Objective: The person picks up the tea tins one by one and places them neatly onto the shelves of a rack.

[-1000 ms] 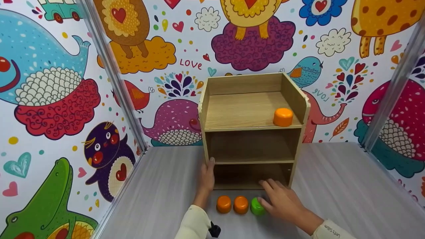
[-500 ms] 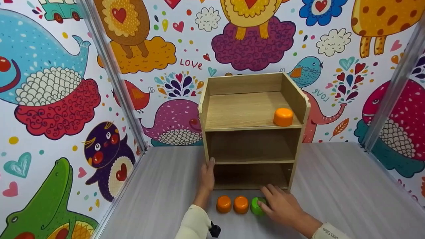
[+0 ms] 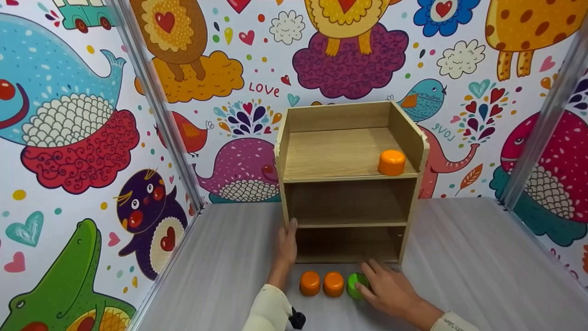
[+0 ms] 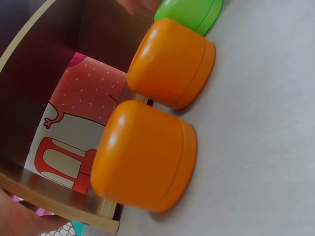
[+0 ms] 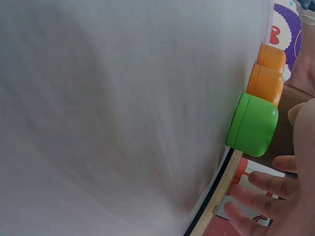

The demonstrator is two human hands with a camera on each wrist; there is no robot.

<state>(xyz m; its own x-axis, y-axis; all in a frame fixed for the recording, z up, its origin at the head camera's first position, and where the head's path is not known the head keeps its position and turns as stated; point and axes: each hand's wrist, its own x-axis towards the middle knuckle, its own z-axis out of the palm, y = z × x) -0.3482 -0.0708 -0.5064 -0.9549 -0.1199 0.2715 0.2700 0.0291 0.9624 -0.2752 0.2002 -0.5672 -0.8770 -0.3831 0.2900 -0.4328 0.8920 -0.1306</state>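
A small wooden shelf unit (image 3: 340,151) stands against the back wall. My left hand (image 3: 285,248) holds its left side panel low down, thumb at the front edge; the other fingers are mostly hidden outside. Two squat orange plastic containers (image 3: 310,283) (image 4: 145,155) and a green one (image 3: 357,286) (image 5: 253,125) form a row on the table before the shelf. Over the green container hovers my right hand (image 3: 390,287) (image 5: 270,196), fingers spread and partly covering it in the head view. A gap shows between them in the right wrist view.
A third orange container (image 3: 392,162) sits on the top shelf near its right front corner. High side panels (image 3: 409,135) flank that shelf. Grey table (image 3: 220,262) surrounds the unit, bounded by cartoon-printed walls (image 3: 248,55) and metal posts (image 3: 151,92).
My right hand has drawn back slightly from the bottom shelf, toward the near side, and stays beside the green container. The left hand and the containers have not moved.
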